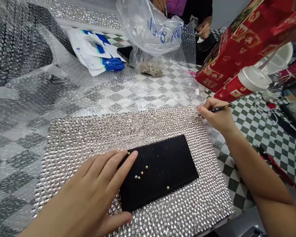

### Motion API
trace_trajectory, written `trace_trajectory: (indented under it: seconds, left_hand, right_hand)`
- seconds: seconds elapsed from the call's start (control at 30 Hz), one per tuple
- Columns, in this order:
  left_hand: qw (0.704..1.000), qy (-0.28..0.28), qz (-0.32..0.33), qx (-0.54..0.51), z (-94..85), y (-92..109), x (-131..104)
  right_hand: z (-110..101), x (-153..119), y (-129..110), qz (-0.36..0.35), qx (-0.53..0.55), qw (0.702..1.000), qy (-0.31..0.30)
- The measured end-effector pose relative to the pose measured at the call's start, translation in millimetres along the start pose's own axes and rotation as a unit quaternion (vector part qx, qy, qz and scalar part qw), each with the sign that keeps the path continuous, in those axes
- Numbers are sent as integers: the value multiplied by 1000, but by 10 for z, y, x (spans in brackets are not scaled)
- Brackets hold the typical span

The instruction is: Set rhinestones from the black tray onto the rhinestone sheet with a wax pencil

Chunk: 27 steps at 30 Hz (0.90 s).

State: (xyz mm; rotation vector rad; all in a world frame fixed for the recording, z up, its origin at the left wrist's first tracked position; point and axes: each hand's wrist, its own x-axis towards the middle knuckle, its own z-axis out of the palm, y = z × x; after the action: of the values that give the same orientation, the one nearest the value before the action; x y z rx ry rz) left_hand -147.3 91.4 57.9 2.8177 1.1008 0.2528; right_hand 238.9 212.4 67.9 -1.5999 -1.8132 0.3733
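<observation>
A sheet covered in rows of silvery rhinestones (187, 204) lies in front of me. On it rests a black ridged tray (172, 161) with several small round stones (142, 172) on its surface. My left hand (98, 184) lies over the tray's left end, fingers stretched and fingertips at its upper left corner. At the sheet's upper right corner, my right hand (218, 115) is closed around a dark pen-like tool (222, 108), its tip at the stones there.
Bubble wrap (17, 42) covers the left and back. Behind the sheet are a blue-white packet (96, 52), a bag of stones (151, 67) and a clear plastic bag (148, 29). A red bag (244, 39) and lidded cup (241, 84) stand right. Another person's hand (204, 28) shows at the back.
</observation>
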Motion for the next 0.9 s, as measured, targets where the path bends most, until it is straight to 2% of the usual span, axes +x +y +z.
trace_trajectory:
  seconds: [0.13, 0.3, 0.43, 0.5, 0.57, 0.67, 0.73, 0.9]
  left_hand:
    - [1000, -4, -1, -2, 13, 0, 7]
    - [1000, -4, -1, 3, 11, -2, -4]
    - [999, 5, 9, 33, -74, 27, 68]
    - [998, -6, 33, 48, -140, 38, 123]
    - [997, -11, 47, 55, -197, 39, 168]
    - [997, -11, 44, 56, -240, 39, 197]
    - [998, -11, 37, 54, -243, 43, 199]
    - [998, -11, 29, 51, -228, 46, 203]
  right_hand:
    - [-1, -8, 11, 3, -7, 1000, -4]
    - [-17, -2, -26, -10, 16, 999, 46]
    - [32, -146, -285, -17, 83, 995, 54]
    - [100, -296, -526, -24, 149, 988, 21]
    - [196, -460, -798, -32, 219, 971, -92]
    - [373, -645, -1137, -77, 278, 926, -242]
    - [491, -702, -1266, -96, 292, 910, -278]
    - [699, -724, -1357, -89, 293, 910, -281]
